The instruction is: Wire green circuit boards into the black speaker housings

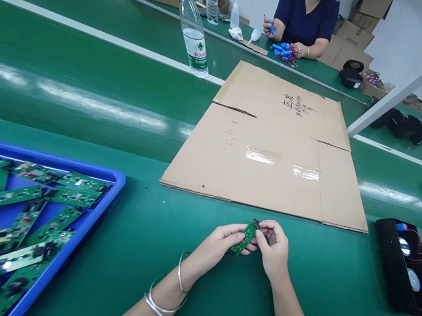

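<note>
Our left hand (224,242) and right hand (273,246) both grip one green circuit board (245,237). The flattened cardboard (275,152) lies just beyond.

Open worktop (322,264) spans right hand (275,249) to black case (408,272) at 3 o'clock: lateral passage. Second channel at 9 o'clock, left hand (214,243) to blue tray (75,163); raised rim obstructs. 12 o'clock: narrow worktop strip, then flat cardboard (270,135), passable above. Bottle (196,47) upright at 11 o'clock. White post (399,93) slants between 1 and 2 o'clock.
</note>
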`<state>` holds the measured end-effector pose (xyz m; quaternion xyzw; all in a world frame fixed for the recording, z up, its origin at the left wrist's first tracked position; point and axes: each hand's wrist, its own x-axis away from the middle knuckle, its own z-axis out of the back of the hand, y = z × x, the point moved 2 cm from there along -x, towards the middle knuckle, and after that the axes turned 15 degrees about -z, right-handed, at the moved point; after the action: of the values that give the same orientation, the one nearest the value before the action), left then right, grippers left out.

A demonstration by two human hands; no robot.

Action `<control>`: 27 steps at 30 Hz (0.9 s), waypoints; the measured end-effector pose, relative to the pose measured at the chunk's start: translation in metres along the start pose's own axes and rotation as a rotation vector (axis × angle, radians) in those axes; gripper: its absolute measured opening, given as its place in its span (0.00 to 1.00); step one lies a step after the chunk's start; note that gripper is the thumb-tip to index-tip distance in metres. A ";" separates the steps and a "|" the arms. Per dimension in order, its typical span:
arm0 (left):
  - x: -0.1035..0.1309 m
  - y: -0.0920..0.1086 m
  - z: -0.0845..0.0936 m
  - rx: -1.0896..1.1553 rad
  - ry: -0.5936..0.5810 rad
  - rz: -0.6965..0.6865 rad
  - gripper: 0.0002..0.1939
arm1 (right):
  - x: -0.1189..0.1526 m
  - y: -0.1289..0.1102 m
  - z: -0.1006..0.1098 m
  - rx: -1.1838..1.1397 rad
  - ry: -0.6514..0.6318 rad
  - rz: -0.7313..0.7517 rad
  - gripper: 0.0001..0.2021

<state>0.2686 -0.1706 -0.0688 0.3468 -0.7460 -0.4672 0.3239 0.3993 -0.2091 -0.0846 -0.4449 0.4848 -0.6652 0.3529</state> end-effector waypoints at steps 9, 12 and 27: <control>-0.002 0.002 0.008 0.230 0.188 -0.041 0.17 | -0.001 0.002 0.005 -0.089 0.156 -0.049 0.07; -0.002 0.003 0.008 0.233 0.214 -0.055 0.17 | -0.001 0.001 0.004 -0.100 0.157 -0.050 0.10; -0.003 -0.001 0.011 0.032 0.224 -0.106 0.18 | 0.002 -0.002 0.000 0.048 0.053 -0.020 0.13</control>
<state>0.2615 -0.1629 -0.0739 0.4408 -0.6931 -0.4301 0.3746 0.3984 -0.2106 -0.0816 -0.4234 0.4735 -0.6915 0.3440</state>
